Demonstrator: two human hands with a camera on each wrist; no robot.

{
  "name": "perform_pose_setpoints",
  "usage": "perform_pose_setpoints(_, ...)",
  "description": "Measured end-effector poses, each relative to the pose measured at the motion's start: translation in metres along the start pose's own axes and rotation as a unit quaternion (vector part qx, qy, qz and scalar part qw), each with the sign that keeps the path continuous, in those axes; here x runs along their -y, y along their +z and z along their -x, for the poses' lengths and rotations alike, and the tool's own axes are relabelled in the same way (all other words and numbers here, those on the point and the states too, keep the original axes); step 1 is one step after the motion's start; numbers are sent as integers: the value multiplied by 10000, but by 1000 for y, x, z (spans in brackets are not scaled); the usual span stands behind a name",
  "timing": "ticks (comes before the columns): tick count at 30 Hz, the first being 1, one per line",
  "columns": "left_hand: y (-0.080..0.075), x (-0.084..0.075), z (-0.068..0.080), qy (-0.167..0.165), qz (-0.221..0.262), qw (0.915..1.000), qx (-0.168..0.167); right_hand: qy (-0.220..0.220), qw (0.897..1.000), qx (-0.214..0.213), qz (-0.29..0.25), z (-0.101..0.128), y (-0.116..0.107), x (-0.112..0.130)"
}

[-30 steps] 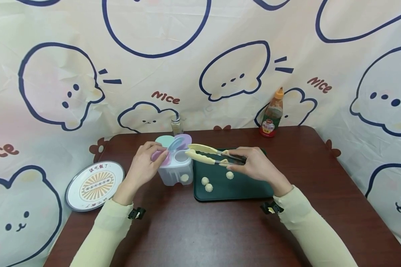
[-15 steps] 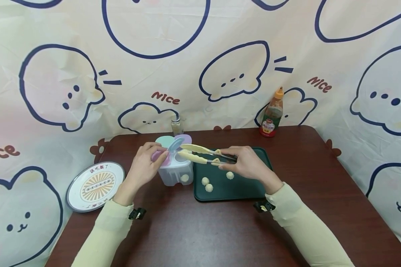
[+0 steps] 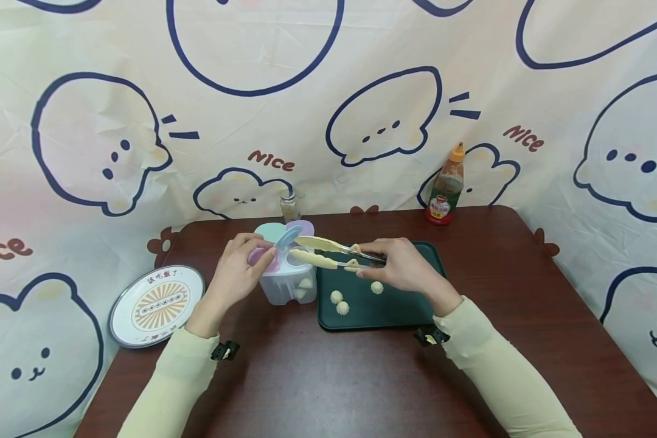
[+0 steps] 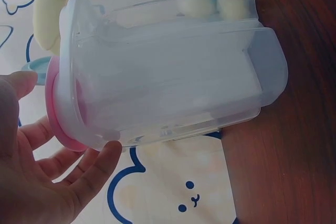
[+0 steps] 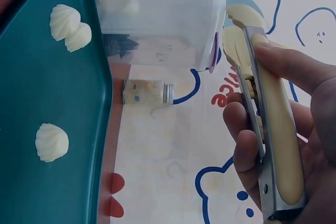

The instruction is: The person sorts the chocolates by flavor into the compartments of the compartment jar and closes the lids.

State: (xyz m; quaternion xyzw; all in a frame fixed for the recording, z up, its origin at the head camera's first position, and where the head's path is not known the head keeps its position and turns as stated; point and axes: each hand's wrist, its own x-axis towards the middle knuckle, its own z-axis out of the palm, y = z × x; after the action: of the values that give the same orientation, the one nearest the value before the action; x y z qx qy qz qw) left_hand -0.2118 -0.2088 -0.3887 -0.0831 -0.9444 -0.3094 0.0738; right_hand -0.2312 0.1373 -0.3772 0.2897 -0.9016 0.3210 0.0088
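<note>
Steadying the clear plastic compartment box with pastel flip lids (image 3: pixel 286 281) on the dark wooden counter (image 3: pixel 328 377), our left hand (image 3: pixel 235 274) curls around its side while our right hand (image 3: pixel 399 267) grips the cream-handled metal tongs (image 3: pixel 328 252), their tips parted above the open compartment. We judge it best to keep the box still and the tips centred there; three small white dumplings (image 3: pixel 336 297) wait on the dark green rectangular tray (image 3: pixel 394 313).

A box (image 3: pixel 288 281) sits on the table (image 3: pixel 328 377) in front of me, and a tray (image 3: pixel 410 310) lies just to its right. My left hand (image 3: pixel 235 274) is on the box's left side. My right hand (image 3: pixel 402 267) is over the tray and holds tongs (image 3: pixel 328 252) that reach left, over the box. Two dumplings (image 3: pixel 305 287) are in the box. Three dumplings (image 3: pixel 339 302) lie on the tray. A plate (image 3: pixel 156 304) lies far left. A bottle (image 3: pixel 446 185) stands behind the tray, and a small jar (image 3: pixel 289 207) behind the box.
</note>
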Motion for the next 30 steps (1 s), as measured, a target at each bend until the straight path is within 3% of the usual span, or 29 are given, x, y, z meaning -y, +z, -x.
perform_pose_setpoints(13,0,1,0,-44,34,10000,64,140,9996,-169,161,16,-15,-20)
perform_pose_setpoints(21,0,1,0,-59,59,9999,83,594,9980,-68,223,32,-25,-38)
perform_pose_setpoints(30,0,2,0,-42,82,9999,69,817,9961,-11,327,51,-33,-64)
